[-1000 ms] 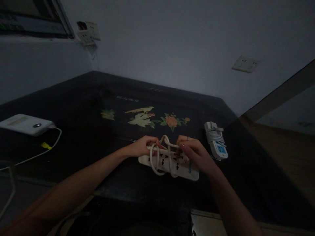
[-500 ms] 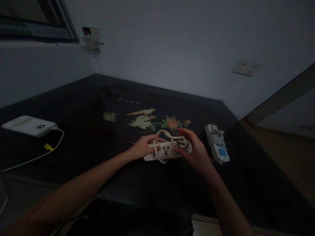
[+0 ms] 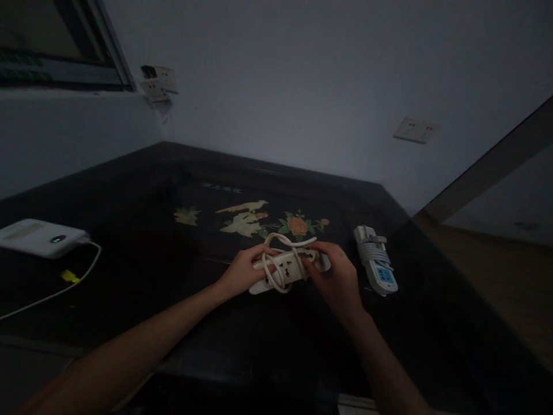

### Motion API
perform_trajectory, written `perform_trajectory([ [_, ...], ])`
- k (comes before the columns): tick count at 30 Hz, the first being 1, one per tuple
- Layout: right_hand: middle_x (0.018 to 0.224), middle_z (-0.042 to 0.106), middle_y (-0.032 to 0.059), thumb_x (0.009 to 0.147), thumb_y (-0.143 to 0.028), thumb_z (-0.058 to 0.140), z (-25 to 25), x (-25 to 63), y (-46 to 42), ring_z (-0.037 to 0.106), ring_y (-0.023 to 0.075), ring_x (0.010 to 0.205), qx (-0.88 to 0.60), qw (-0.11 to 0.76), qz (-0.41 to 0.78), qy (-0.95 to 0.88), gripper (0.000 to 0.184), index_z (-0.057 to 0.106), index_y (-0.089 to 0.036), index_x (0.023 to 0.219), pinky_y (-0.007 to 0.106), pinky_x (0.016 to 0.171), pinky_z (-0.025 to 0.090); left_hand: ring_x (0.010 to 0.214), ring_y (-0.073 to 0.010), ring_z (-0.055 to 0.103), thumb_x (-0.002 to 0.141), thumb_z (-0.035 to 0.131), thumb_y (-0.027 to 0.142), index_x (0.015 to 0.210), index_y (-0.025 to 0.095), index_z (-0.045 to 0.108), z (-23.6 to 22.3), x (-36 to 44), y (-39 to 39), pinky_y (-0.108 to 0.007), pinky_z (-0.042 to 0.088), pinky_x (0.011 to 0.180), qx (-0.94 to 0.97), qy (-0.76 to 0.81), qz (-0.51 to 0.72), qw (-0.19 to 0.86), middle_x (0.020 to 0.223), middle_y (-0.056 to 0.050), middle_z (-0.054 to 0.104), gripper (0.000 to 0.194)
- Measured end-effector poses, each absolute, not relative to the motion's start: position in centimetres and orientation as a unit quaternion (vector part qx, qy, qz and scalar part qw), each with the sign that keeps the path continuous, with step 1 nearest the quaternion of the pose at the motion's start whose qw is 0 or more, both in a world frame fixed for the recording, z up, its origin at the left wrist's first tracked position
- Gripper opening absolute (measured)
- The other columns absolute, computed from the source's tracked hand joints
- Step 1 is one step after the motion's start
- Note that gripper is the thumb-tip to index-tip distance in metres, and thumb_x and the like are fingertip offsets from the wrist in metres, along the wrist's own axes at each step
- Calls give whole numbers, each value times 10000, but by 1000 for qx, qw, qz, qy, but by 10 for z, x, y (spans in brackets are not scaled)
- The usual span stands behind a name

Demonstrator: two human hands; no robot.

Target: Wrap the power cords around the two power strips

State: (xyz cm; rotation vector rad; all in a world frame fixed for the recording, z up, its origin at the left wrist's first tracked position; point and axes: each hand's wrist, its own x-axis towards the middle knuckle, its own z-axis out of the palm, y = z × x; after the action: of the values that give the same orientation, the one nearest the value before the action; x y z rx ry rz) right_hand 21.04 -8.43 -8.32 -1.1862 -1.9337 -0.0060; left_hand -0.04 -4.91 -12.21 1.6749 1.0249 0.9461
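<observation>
A cream power strip [image 3: 288,266] lies on the dark table [image 3: 142,190], with its own white cable [image 3: 283,242] looped around it. My left hand [image 3: 242,271] grips the strip's left end, fingers curled over the cable loops. My right hand [image 3: 337,276] holds the right end, fingers closed around the strip and cable. The strip sits just in front of a painted flower and bird picture [image 3: 259,219] on the tabletop.
A second white strip with a blue face [image 3: 377,266], cable wound round it, lies to the right. A white power bank [image 3: 41,237] with a white cable [image 3: 64,288] sits at far left. Wall sockets [image 3: 415,129] are on the grey wall; a wooden surface lies right.
The strip has been turned and carried away from me towards the flower picture. Both hands stayed on it and the cable loops sit tighter around it.
</observation>
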Motion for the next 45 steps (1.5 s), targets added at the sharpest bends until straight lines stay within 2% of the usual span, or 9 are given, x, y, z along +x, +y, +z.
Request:
perform_trajectory([
  [9, 1031, 653, 96, 859, -45, 464, -77, 195, -95, 591, 210, 1028, -302, 402, -16, -864, 281, 575, -206, 1060, 397, 861, 528, 829, -193, 637, 698, 655, 324, 898, 160, 571, -128, 5, -43, -321, 489, 779, 603, 401, 424, 544, 916, -41, 686, 272],
  [13, 1025, 664, 102, 880, -56, 439, -74, 190, -99, 600, 208, 1037, -257, 373, -36, -891, 256, 607, -202, 1007, 382, 865, 545, 882, -210, 633, 668, 674, 309, 945, 163, 578, -125, 5, -41, -338, 483, 839, 582, 373, 441, 572, 960, -46, 682, 328],
  [18, 1074, 665, 107, 895, -93, 469, -78, 194, -105, 596, 225, 1097, -234, 337, -75, -909, 201, 636, -187, 955, 381, 890, 556, 871, -201, 622, 685, 673, 312, 968, 174, 569, -125, 5, -42, -326, 478, 808, 561, 398, 432, 584, 939, -35, 667, 331],
  [22, 1101, 661, 77, 896, -91, 456, -87, 196, -110, 587, 225, 1124, -253, 322, -60, -911, 267, 618, -226, 1060, 408, 924, 540, 826, -176, 602, 704, 670, 319, 943, 170, 551, -130, 5, -42, -305, 469, 777, 565, 398, 427, 583, 889, -17, 643, 306],
  [27, 1074, 642, 79, 858, -38, 432, -90, 199, -106, 592, 218, 1074, -327, 383, 9, -864, 441, 533, -270, 1218, 433, 929, 512, 807, -164, 582, 744, 639, 359, 962, 186, 517, -133, 7, -39, -294, 466, 748, 579, 386, 430, 575, 901, -8, 611, 303],
  [32, 1152, 591, 84, 831, -80, 541, -93, 213, -102, 527, 233, 1161, -354, 405, 70, -840, 378, 550, -264, 1161, 440, 961, 474, 886, -174, 581, 803, 607, 378, 1076, 212, 432, -131, 4, -44, -297, 460, 779, 605, 338, 403, 597, 1014, -38, 591, 364],
  [38, 1143, 565, 89, 834, -147, 594, -96, 228, -99, 553, 233, 1099, -411, 437, 164, -783, 317, 551, -257, 1129, 432, 925, 481, 969, -191, 599, 865, 552, 419, 1135, 256, 271, -133, 1, -50, -318, 446, 821, 606, 283, 345, 658, 1141, -84, 579, 423],
  [41, 1132, 575, 89, 824, -173, 621, -93, 230, -96, 560, 238, 1089, -404, 447, 184, -777, 316, 563, -251, 1125, 424, 908, 489, 926, -193, 617, 852, 560, 456, 1158, 267, 237, -137, 2, -48, -316, 449, 785, 591, 291, 354, 663, 1090, -74, 608, 484],
  [45, 1142, 592, 86, 805, -217, 666, -92, 234, -95, 570, 247, 1094, -410, 467, 168, -765, 324, 581, -258, 1114, 447, 938, 480, 726, -168, 618, 820, 564, 519, 1163, 261, 236, -138, -2, -40, -288, 445, 663, 565, 340, 401, 635, 913, -32, 635, 539],
])
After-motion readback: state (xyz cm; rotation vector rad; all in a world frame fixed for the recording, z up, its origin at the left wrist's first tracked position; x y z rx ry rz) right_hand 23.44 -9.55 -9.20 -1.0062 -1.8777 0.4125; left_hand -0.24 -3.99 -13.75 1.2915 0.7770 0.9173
